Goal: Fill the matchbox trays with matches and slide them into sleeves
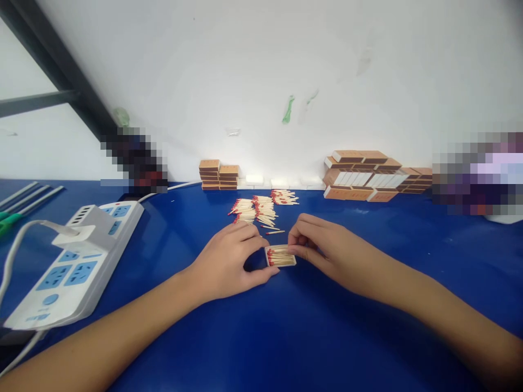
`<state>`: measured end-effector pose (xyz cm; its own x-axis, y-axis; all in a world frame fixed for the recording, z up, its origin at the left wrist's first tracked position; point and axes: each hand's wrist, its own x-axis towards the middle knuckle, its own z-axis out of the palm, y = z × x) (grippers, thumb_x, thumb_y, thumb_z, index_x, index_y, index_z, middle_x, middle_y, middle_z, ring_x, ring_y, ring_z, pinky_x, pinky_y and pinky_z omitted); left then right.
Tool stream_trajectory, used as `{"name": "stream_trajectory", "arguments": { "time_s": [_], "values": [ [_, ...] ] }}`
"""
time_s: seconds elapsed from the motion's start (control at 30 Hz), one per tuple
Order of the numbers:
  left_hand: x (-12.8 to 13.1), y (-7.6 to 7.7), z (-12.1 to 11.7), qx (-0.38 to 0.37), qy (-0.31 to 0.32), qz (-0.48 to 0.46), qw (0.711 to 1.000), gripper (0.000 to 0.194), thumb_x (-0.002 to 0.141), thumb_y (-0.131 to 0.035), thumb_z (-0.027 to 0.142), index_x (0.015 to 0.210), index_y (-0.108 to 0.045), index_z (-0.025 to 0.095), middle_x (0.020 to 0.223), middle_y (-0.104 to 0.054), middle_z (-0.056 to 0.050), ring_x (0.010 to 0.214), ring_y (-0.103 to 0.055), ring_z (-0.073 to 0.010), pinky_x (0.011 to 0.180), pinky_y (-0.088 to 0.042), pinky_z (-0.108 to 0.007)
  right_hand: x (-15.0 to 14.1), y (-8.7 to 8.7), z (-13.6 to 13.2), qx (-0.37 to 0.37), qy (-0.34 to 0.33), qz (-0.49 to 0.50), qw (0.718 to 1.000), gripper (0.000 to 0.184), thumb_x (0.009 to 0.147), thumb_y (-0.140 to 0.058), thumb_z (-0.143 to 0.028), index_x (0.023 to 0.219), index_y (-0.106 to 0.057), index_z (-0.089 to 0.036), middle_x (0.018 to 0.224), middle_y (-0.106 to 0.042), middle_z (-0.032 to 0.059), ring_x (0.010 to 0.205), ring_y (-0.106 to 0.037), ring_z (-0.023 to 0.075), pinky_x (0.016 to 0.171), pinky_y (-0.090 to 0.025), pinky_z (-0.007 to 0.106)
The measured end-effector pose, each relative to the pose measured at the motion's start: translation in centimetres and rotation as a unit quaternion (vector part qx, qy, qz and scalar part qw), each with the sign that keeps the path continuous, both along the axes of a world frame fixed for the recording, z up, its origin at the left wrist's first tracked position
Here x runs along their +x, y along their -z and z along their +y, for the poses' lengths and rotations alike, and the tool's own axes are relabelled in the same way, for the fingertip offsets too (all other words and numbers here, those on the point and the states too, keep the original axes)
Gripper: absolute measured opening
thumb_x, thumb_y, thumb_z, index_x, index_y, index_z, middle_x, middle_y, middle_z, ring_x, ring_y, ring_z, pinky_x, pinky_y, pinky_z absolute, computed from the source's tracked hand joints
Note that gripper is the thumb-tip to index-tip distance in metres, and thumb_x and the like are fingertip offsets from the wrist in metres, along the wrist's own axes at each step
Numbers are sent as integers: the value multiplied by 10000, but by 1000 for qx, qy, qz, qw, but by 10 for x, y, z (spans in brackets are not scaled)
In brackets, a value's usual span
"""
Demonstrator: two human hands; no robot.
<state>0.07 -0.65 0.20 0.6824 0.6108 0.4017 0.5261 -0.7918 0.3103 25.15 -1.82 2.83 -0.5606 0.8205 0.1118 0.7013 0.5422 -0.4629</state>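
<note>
A small white matchbox tray [293, 263] lies on the blue table, holding a layer of red-tipped matches [279, 257] with heads to the left. My left hand [231, 261] grips the tray's left end, forefinger at the far side and thumb at the near side. At the tray's right end, my right hand [318, 242] is pinched over the tail ends of the matches, apparently on a matchstick; its fingertips partly cover it. Just beyond the tray lie a loose match [275, 233] and several piles of matches [263, 209].
Along the white wall stand stacked brown matchboxes [218, 177], white trays [255, 181] and a larger matchbox stack [362, 177]. A power strip [87, 272] with a plugged-in adapter [87, 228] and white cable occupies the left. Green-handled rods [35, 198] lie at far left.
</note>
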Motion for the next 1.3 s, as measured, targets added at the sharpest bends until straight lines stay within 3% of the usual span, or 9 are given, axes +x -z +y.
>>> {"name": "stream_trajectory", "arguments": {
  "time_s": [0.17,0.33,0.53,0.73,0.9,1.07,1.3],
  "values": [
    [1,0,-1,-2,5,3,1000,307,927,-707,456,1026,-728,166,927,-678,-63,887,-629,-220,842,-522,-381,-7,6,0,7,-4,6,1000,109,1012,-590,-227,912,-629,-206,944,-619,24,746,-575,140,651,-417,274],
    [1,-2,-2,-22,37,13,999,322,924,-711,464,1051,-731,169,912,-669,-54,861,-625,-212,810,-517,-371,-8,20,21,67,49,48,995,66,991,-653,-272,997,-662,-207,902,-593,19,763,-561,154,684,-425,281],
    [1,-2,-1,-16,35,12,999,321,924,-712,455,1057,-733,164,905,-671,-57,859,-632,-216,812,-524,-375,-15,32,39,62,53,16,997,79,995,-639,-235,932,-658,-191,892,-595,31,805,-571,176,698,-426,289],
    [-1,-1,0,-3,-8,11,1000,315,930,-700,459,1026,-731,160,929,-695,-74,885,-646,-231,835,-538,-396,-1,20,32,44,53,-6,998,121,1029,-573,-249,940,-629,-188,977,-620,58,823,-592,185,720,-451,306],
    [-1,-1,1,5,-21,6,1000,298,920,-713,443,1036,-722,168,933,-702,-62,900,-645,-229,844,-539,-397,6,6,14,35,12,15,999,156,1058,-514,-289,969,-617,-213,964,-624,41,798,-616,170,693,-469,288],
    [0,0,1,-1,-20,9,1000,309,923,-709,457,1008,-711,160,948,-697,-67,892,-641,-225,836,-540,-399,-8,12,1,67,1,-33,997,117,1035,-533,-198,944,-607,-193,967,-629,46,745,-622,168,636,-462,295],
    [-1,1,2,-3,-17,6,1000,308,924,-709,460,1007,-715,164,952,-704,-70,902,-649,-228,856,-544,-405,-5,10,-2,72,-6,-45,996,104,1031,-575,-261,957,-615,-200,964,-622,38,748,-628,165,636,-472,293]
  ]
}}
